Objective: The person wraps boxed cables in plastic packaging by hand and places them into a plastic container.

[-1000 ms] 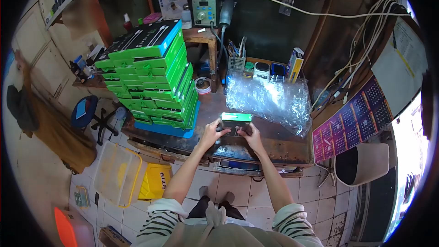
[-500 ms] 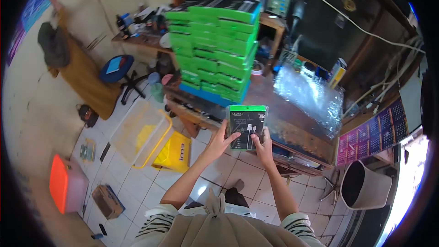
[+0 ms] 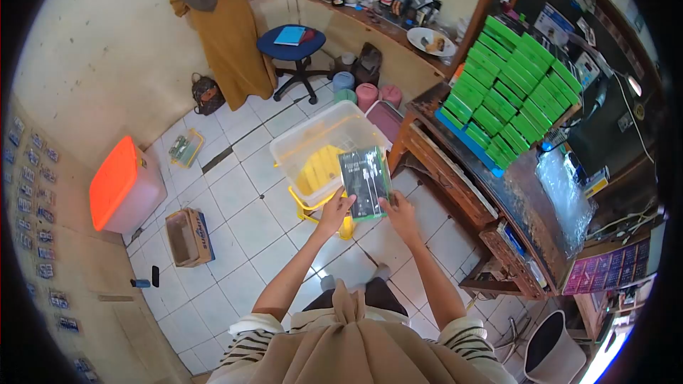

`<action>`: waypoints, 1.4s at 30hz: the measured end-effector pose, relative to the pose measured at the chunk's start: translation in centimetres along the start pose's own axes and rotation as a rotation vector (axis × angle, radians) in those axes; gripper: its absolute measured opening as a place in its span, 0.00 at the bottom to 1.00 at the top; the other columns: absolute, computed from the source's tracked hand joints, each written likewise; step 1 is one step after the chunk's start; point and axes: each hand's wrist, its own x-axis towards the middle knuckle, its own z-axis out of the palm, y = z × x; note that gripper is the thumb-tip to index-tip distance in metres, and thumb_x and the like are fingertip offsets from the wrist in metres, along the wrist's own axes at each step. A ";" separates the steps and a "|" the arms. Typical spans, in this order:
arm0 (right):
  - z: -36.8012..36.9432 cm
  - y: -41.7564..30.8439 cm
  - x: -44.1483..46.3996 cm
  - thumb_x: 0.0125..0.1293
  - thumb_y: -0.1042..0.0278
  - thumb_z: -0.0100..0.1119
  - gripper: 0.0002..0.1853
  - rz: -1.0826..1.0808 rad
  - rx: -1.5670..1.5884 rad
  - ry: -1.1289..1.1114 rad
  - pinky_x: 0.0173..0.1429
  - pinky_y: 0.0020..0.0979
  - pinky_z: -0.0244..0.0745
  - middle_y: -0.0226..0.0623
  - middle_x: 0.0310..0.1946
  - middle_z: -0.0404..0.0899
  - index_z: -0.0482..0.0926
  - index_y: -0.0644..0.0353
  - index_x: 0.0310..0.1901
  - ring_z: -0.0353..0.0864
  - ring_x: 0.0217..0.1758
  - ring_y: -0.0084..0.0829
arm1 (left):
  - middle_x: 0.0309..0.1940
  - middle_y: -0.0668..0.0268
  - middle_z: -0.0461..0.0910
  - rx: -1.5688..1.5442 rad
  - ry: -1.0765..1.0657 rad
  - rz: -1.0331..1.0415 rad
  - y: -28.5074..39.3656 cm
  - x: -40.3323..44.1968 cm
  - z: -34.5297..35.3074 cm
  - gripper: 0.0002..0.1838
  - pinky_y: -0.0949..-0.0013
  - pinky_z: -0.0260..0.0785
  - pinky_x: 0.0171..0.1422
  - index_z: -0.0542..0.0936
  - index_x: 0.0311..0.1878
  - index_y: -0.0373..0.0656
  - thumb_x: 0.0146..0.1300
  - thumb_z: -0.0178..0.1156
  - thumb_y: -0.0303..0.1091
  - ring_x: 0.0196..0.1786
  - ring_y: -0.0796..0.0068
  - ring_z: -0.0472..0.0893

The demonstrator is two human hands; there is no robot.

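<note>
Between my two hands is a flat black and green cable package (image 3: 366, 181), with pictures of white cables on its front. My left hand (image 3: 334, 212) grips its lower left side, thumb on the front. The lower right edge is held by my right hand (image 3: 400, 215). Behind the package, on the floor side, is a clear plastic bin with a yellow rim (image 3: 288, 144), with something yellow in or under it. A tall stack of green boxes (image 3: 509, 89) stands on the wooden desk (image 3: 530, 203) to the right, on a blue base.
Another person (image 3: 228, 35) in a brown garment stands at the back left by a blue stool (image 3: 292, 41). An orange-lidded box (image 3: 114, 181) and an open cardboard box (image 3: 186, 238) sit on the left floor. Clear plastic wrap (image 3: 562, 195) lies on the desk.
The view has swung left, away from the desk and over the floor and bins. Both hands still hold the package, which was seen nearly edge-on earlier and now shows its front, slightly tilted.
</note>
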 end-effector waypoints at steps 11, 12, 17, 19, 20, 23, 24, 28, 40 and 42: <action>4.8 -2.9 14.2 0.56 0.65 0.59 0.16 -0.380 -0.238 0.113 0.42 0.43 0.70 0.54 0.34 0.76 0.71 0.69 0.40 0.76 0.39 0.53 | 0.48 0.52 0.73 0.044 0.134 0.220 4.8 9.6 -3.3 0.43 0.70 0.71 0.47 0.39 0.70 0.55 0.61 0.56 0.27 0.41 0.68 0.80; 5.6 -1.7 15.6 0.56 0.65 0.59 0.16 -0.380 -0.231 0.108 0.42 0.43 0.70 0.54 0.34 0.76 0.71 0.69 0.40 0.76 0.39 0.53 | 0.48 0.52 0.73 0.050 0.140 0.217 3.6 11.2 -3.8 0.43 0.70 0.71 0.47 0.39 0.70 0.55 0.61 0.56 0.27 0.41 0.68 0.80; 8.8 3.4 20.1 0.53 0.55 0.60 0.23 -0.013 -0.369 -0.209 0.40 0.42 0.72 0.56 0.30 0.76 0.70 0.70 0.38 0.78 0.37 0.50 | 0.44 0.51 0.74 0.025 0.101 -0.254 -0.6 14.8 -6.6 0.41 0.68 0.73 0.43 0.41 0.70 0.56 0.61 0.56 0.30 0.41 0.69 0.77; 10.4 5.6 22.1 0.54 0.54 0.59 0.23 0.114 -0.367 -0.300 0.44 0.43 0.71 0.57 0.33 0.76 0.71 0.69 0.39 0.77 0.39 0.53 | 0.43 0.52 0.75 0.067 0.071 -0.315 -2.4 16.2 -8.1 0.41 0.68 0.73 0.43 0.42 0.70 0.53 0.60 0.57 0.31 0.40 0.69 0.78; 11.1 6.8 22.6 0.54 0.54 0.58 0.23 0.245 -0.361 -0.376 0.48 0.45 0.71 0.58 0.36 0.76 0.71 0.69 0.40 0.76 0.42 0.55 | 0.42 0.53 0.75 0.114 0.028 -0.370 -3.6 16.7 -8.8 0.41 0.68 0.73 0.42 0.43 0.69 0.50 0.60 0.58 0.32 0.39 0.69 0.78; 12.4 7.5 23.4 0.55 0.54 0.58 0.23 0.220 -0.509 -0.407 0.48 0.44 0.72 0.56 0.38 0.75 0.69 0.68 0.42 0.76 0.43 0.53 | 0.39 0.56 0.77 -0.062 -0.035 -0.421 -7.3 18.6 -9.7 0.41 0.67 0.73 0.43 0.45 0.68 0.44 0.59 0.59 0.33 0.39 0.69 0.78; 12.7 7.7 23.9 0.55 0.54 0.58 0.23 0.226 -0.506 -0.411 0.48 0.44 0.72 0.56 0.38 0.75 0.69 0.68 0.42 0.76 0.43 0.53 | 0.39 0.56 0.77 -0.062 -0.035 -0.428 -7.2 19.4 -9.8 0.41 0.67 0.73 0.43 0.45 0.68 0.44 0.59 0.59 0.33 0.39 0.69 0.78; 13.7 8.6 25.5 0.56 0.63 0.57 0.20 0.114 -0.712 -0.362 0.46 0.40 0.76 0.50 0.43 0.71 0.66 0.65 0.47 0.73 0.48 0.48 | 0.50 0.53 0.69 0.342 0.080 -0.294 -8.3 22.3 -9.8 0.41 0.63 0.66 0.58 0.47 0.68 0.43 0.55 0.61 0.29 0.52 0.64 0.72; 18.8 12.3 29.5 0.53 0.73 0.57 0.22 0.242 -0.930 -0.130 0.39 0.36 0.81 0.47 0.46 0.65 0.61 0.66 0.48 0.72 0.49 0.46 | 0.64 0.55 0.52 0.104 0.014 -0.173 -12.3 29.2 -8.9 0.41 0.65 0.71 0.54 0.47 0.69 0.52 0.55 0.52 0.15 0.56 0.62 0.70; 19.1 12.9 30.0 0.54 0.74 0.57 0.22 0.279 -0.955 -0.119 0.39 0.36 0.81 0.47 0.47 0.64 0.60 0.66 0.48 0.72 0.49 0.46 | 0.65 0.56 0.52 -0.042 -0.035 -0.259 -13.2 30.3 -8.6 0.40 0.67 0.71 0.52 0.46 0.69 0.54 0.57 0.49 0.15 0.54 0.65 0.72</action>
